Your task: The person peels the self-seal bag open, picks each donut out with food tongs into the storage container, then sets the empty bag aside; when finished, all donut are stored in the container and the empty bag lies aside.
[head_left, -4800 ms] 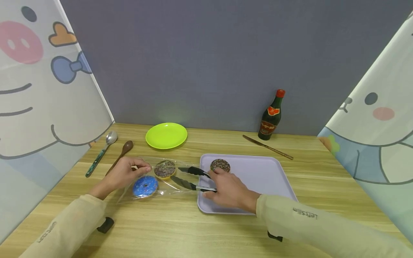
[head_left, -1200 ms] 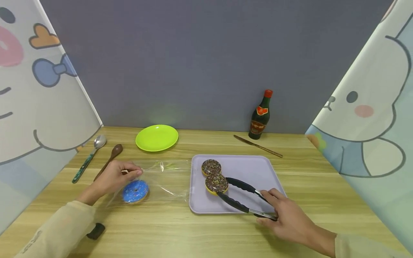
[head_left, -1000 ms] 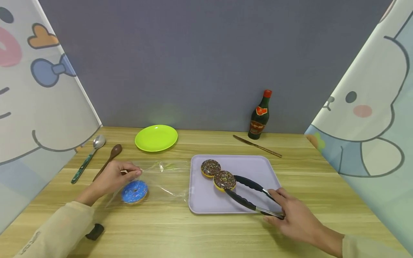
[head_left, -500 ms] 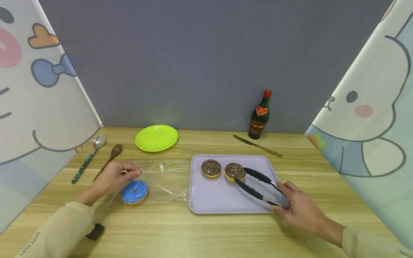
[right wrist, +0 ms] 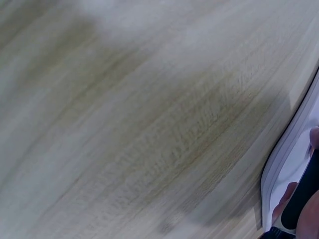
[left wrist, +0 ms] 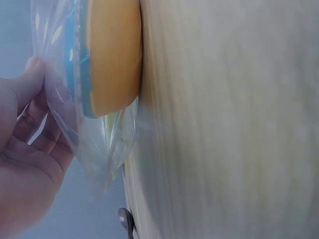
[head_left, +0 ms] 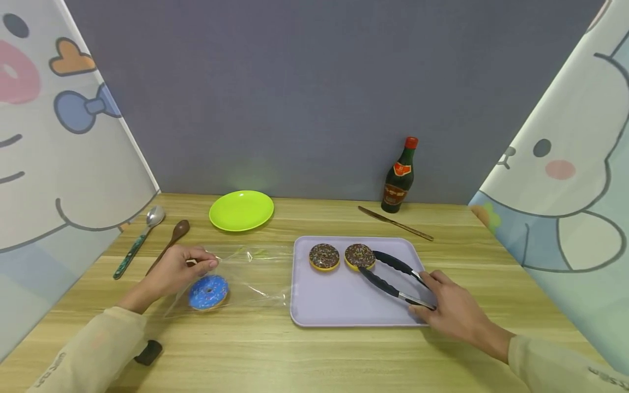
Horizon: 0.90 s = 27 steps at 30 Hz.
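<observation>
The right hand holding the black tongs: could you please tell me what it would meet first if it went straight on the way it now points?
Probably the nearer chocolate sprinkled doughnut on the lilac plastic tray: the black tongs in the right hand already reach its edge, with the second chocolate sprinkled doughnut just beyond.

Bench (head_left: 314, 355): light wood-grain top w/ long streaks running left to right, fills the lower half of the head view; same grain shows blurred in both wrist views. Back wall (head_left: 314, 93): plain grey-blue panel, matte, meets the bench along a straight line. Left side: white cartoon screen (head_left: 59, 136) leaning inward, w/ pink snout, blue bow, orange heart and dark outline strokes. Right side: matching cartoon screen (head_left: 570, 164), leaning inward too, pale w/ a dark eye dot, pink cheek, blue-green lower part and a small orange-green patch near its bottom corner. Light: even, soft, only faint shadows on the bench. No windows or floor in view.
</observation>
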Each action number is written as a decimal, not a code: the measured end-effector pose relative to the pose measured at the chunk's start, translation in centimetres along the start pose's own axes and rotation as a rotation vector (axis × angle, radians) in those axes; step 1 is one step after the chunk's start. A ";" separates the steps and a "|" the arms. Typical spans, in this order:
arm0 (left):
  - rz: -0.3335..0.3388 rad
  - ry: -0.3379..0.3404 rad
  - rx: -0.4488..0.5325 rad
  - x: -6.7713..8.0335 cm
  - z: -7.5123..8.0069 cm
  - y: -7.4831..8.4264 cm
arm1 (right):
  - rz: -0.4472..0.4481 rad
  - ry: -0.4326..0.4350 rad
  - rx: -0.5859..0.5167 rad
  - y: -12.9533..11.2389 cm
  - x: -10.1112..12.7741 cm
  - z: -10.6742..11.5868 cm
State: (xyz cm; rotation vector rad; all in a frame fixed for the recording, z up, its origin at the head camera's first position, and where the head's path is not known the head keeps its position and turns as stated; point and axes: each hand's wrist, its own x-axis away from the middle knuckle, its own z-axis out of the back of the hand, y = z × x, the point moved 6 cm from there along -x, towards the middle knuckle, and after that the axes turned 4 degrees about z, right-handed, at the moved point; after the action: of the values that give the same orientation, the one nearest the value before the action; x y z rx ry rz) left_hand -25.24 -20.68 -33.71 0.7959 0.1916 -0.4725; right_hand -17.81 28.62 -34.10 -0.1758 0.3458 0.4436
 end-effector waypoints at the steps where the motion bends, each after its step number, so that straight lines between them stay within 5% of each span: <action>1: 0.003 -0.001 -0.004 0.0 0.0 0.0 | -0.003 -0.003 0.001 0.0 0.0 0.0; 27: 0.000 -0.008 -0.008 0.0 -0.1 -0.3 | -0.095 -0.035 -0.032 0.5 0.3 0.1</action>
State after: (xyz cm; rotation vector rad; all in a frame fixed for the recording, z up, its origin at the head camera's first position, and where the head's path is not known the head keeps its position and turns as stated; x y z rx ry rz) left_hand -25.38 -20.76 -33.93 0.7862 0.1859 -0.4742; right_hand -17.70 29.20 -34.17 -0.2147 0.2947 0.3577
